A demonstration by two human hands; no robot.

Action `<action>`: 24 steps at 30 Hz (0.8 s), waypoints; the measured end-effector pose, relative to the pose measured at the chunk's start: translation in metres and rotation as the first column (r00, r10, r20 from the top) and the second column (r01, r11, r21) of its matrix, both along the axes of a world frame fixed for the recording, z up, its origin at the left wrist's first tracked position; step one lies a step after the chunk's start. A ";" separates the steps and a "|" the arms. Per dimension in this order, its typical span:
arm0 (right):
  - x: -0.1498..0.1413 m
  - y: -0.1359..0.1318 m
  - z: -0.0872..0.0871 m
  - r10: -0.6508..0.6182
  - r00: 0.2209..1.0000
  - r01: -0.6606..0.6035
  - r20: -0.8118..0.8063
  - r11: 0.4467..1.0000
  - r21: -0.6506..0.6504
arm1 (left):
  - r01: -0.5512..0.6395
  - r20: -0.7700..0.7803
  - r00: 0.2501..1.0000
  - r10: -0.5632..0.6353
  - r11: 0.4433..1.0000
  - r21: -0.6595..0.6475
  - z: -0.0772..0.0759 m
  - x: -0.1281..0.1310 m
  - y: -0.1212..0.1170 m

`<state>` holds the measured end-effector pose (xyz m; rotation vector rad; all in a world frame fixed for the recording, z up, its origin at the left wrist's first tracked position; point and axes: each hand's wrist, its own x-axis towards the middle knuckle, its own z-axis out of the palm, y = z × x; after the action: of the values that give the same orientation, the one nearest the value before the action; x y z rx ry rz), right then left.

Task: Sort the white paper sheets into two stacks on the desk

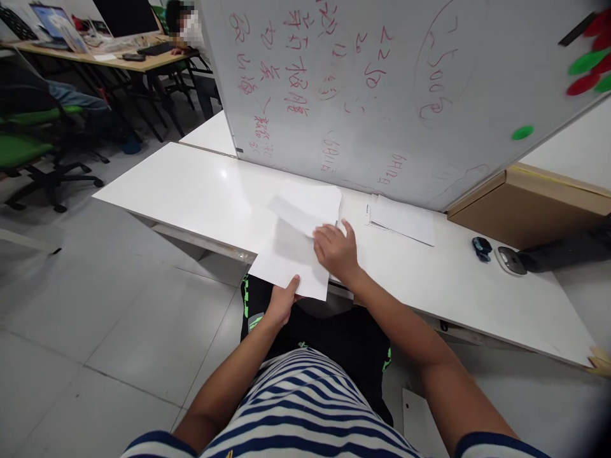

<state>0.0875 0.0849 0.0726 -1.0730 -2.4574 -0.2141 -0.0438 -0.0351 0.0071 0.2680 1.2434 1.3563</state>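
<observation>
At the desk point(191, 197), left hand point(282, 302) pinches paper point(281, 268) (fingers part-hidden); right hand point(338, 252): grip unclear

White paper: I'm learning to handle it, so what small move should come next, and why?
Perhaps the right hand should ease the raised paper down: it stands off the lower sheet, shading it, while the left hand holds that sheet by its near edge.
</observation>
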 end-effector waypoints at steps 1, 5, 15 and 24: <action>-0.001 -0.015 -0.004 0.036 0.999 -0.036 0.013 0.999 -0.012 | 0.005 0.027 1.000 -0.006 1.000 0.018 0.002 0.001 0.000; 0.002 -0.056 -0.026 0.136 0.991 -0.136 0.006 0.991 -0.006 | 0.079 0.172 0.979 -0.106 0.984 0.159 0.008 -0.001 -0.004; 0.024 -0.083 -0.047 0.151 0.988 -0.151 -0.025 0.988 -0.014 | 0.152 0.314 0.923 -0.223 0.960 0.235 0.010 -0.004 -0.009; 0.019 -0.088 -0.046 0.112 0.993 -0.113 -0.040 0.993 -0.039 | 0.177 0.227 0.945 -0.233 0.953 0.245 0.015 0.010 -0.011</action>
<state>0.1062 -0.0033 0.0270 -0.9430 -2.4893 -0.1075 -0.0339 -0.0456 0.0222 0.3582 0.8271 1.3008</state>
